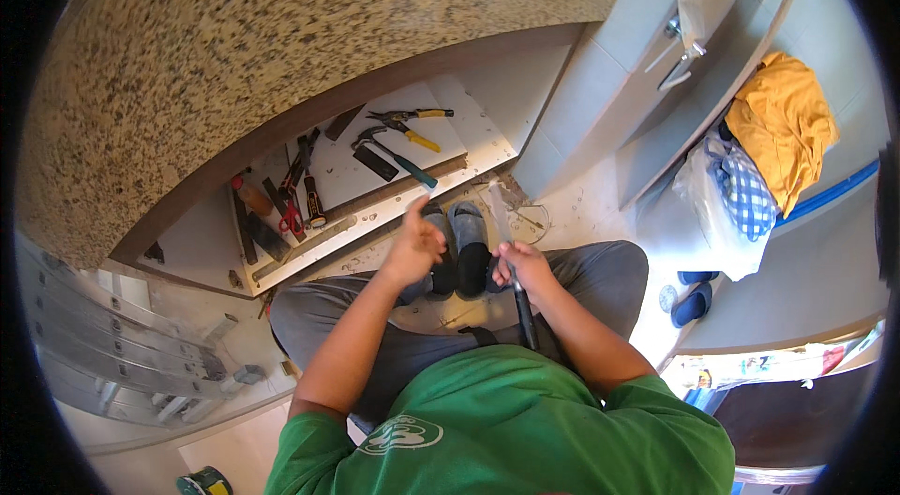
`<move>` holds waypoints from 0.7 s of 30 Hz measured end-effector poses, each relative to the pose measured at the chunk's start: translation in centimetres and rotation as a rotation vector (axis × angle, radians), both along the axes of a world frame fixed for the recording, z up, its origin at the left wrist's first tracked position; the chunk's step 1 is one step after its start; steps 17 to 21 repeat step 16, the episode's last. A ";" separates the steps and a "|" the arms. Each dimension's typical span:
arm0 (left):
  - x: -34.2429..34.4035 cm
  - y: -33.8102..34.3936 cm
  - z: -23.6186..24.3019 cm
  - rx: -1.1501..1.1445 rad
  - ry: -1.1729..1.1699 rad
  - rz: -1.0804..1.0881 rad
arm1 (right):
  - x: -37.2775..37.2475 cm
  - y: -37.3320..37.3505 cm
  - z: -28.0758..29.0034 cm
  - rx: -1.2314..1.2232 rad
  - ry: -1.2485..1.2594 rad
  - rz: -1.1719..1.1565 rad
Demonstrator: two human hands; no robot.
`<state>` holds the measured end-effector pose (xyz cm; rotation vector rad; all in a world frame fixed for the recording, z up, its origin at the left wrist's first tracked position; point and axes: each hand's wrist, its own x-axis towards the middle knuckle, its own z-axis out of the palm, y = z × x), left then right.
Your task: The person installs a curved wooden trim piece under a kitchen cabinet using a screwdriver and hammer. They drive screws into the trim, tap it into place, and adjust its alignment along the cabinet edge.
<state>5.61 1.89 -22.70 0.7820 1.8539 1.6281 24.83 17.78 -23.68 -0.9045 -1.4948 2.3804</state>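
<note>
My right hand (523, 267) is closed around a long slim tool. Its black handle (527, 312) points back toward my body, while a pale narrow blade (500, 214) runs away from me; its exact kind is not clear. My left hand (415, 244) hovers over my shoes with the fingers apart and nothing visible in it. Beyond it, in the low cabinet, lie a hammer (405, 165) with a teal handle and pliers (410, 131) with yellow handles. Further left are red-handled scissors (292, 217) and a tool with a black and orange handle (312, 202).
A speckled stone countertop (309, 17) overhangs the cabinet ahead. A metal ladder (122, 336) lies at left. To the right, a plastic bag (717, 204) and orange cloth (783, 125) hang near a door, above blue slippers (692, 306). Debris dots the floor by my shoes (469, 228).
</note>
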 end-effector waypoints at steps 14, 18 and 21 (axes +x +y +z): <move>11.2 2.5 4.3 -0.286 0.024 -0.261 | -2.6 3.9 4.3 0.004 0.237 -0.364; 10.8 2.5 5.4 -0.398 0.112 -0.277 | -2.5 4.6 5.0 -0.002 0.266 -0.355; 10.8 2.5 5.4 -0.398 0.112 -0.277 | -2.5 4.6 5.0 -0.002 0.266 -0.355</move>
